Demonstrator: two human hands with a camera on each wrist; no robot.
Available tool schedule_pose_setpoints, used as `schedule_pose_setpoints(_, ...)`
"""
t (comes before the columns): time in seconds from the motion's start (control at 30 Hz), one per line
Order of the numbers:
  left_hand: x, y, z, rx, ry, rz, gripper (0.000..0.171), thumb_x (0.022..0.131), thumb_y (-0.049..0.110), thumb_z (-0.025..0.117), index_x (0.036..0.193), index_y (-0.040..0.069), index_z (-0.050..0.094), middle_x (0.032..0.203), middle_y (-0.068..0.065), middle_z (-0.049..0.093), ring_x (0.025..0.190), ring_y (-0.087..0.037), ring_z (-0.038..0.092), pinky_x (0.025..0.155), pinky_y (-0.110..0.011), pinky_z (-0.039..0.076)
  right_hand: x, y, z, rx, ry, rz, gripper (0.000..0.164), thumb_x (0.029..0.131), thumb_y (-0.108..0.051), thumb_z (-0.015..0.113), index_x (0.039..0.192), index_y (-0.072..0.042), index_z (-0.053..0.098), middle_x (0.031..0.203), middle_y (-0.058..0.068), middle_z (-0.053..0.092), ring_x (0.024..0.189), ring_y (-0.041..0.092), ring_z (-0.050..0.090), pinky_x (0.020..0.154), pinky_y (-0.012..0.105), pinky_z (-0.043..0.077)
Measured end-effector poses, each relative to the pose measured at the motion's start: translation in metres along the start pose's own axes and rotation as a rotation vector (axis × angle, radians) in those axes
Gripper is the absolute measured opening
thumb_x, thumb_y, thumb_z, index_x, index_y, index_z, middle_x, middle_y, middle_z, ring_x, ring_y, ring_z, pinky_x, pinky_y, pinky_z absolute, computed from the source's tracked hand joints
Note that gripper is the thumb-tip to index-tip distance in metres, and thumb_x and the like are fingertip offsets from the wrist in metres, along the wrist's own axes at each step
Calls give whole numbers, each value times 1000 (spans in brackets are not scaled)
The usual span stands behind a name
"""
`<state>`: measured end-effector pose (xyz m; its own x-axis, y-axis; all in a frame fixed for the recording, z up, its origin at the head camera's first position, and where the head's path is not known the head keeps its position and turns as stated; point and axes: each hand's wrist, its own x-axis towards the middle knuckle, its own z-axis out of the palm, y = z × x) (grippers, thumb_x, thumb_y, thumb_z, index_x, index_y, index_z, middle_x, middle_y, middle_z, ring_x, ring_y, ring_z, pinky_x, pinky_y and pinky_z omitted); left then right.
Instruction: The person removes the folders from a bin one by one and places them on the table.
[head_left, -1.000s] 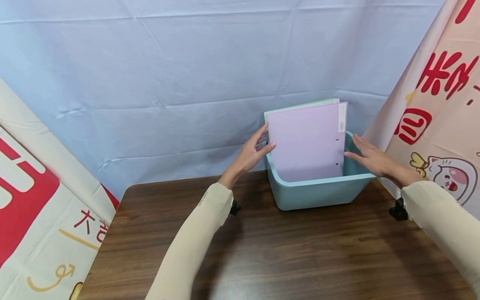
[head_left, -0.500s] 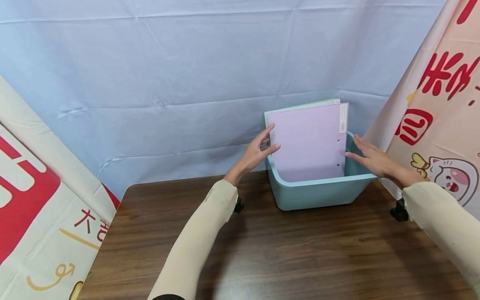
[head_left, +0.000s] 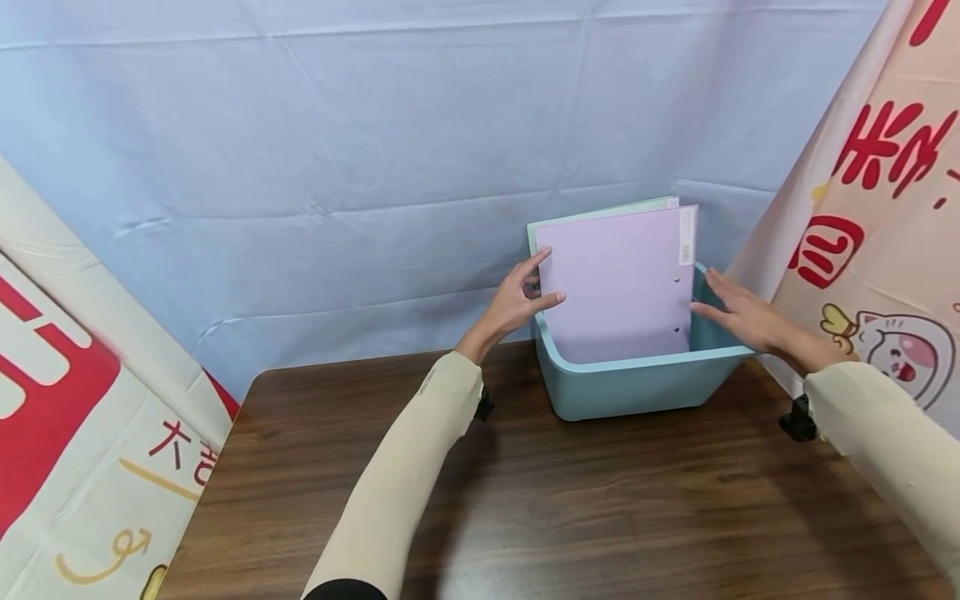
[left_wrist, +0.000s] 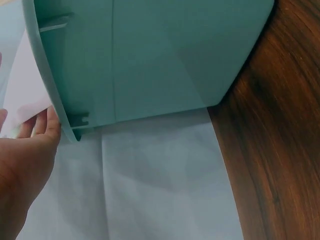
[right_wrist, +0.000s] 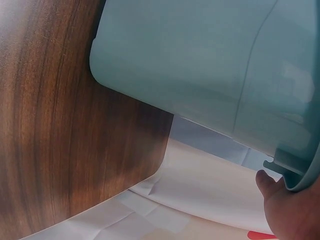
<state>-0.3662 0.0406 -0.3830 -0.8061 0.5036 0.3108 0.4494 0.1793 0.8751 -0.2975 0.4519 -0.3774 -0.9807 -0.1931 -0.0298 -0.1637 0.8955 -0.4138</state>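
A lilac folder (head_left: 615, 287) with a white label and two rivets stands upright in a pale blue-green plastic bin (head_left: 637, 390). Behind it, the top and left edges of a pale green folder (head_left: 532, 236) show. My left hand (head_left: 508, 304) is at the lilac folder's left edge, its index finger and thumb spread over the front in the head view. In the left wrist view, several fingers (left_wrist: 52, 122) of it rest against a pale folder (left_wrist: 32, 80) just inside the rim. My right hand (head_left: 746, 317), fingers straight, rests at the bin's right rim, its thumb pointing toward the folder.
The bin stands at the back right of a dark wood table (head_left: 585, 492). A light blue cloth (head_left: 375, 167) hangs behind the table. Printed cloths hang at the left (head_left: 67, 400) and right (head_left: 885, 217), the right one close to the bin.
My left hand has moved slightly right, so its index finger and thumb now overlap the lilac folder's front. The lilac folder has shifted slightly right. My right hand has stayed in place.
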Motion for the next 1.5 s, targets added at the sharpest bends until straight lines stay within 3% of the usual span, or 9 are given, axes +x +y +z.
schedule_pose_setpoints(0.43,10,-5,5,60,36,42,78,93,25,84,161,28,48,164,-1,43,128,-25,54,100,-37,56,-3,-3,1,29,-7,9,90,112,-54,41,167,-2,-8,173,26,-13,158,54,-6,120,78,0)
schedule_pose_setpoints(0.57,13,-5,6,86,22,50,77,91,28,86,160,29,50,165,2,44,140,-22,50,106,-40,53,-3,-3,0,36,-2,11,91,112,-54,41,167,-2,-8,174,25,-14,159,54,-6,120,78,0)
schedule_pose_setpoints(0.77,16,-2,8,98,7,58,76,89,29,88,157,31,53,165,8,46,155,-12,36,123,-45,37,-2,-4,-1,29,-3,10,92,111,-54,42,167,-1,-8,173,26,-13,158,54,-5,119,79,1)
schedule_pose_setpoints(1.17,22,-1,16,96,36,73,75,87,20,90,154,28,58,161,5,52,150,-14,45,117,-39,45,2,-3,-2,21,-7,12,93,111,-54,45,167,-2,-8,173,28,-12,158,55,-4,120,79,3)
schedule_pose_setpoints(1.33,25,1,20,58,12,62,74,87,19,90,153,33,59,160,10,51,147,-11,46,111,-36,49,1,-3,-2,28,-5,15,93,111,-54,45,167,-2,-9,173,28,-12,158,55,-5,120,79,2)
schedule_pose_setpoints(1.5,29,5,27,23,-17,54,76,85,14,91,153,32,59,161,12,50,149,-6,42,116,-32,44,-1,-1,-1,36,1,10,94,111,-54,45,167,-1,-8,173,28,-12,158,55,-5,119,79,2)
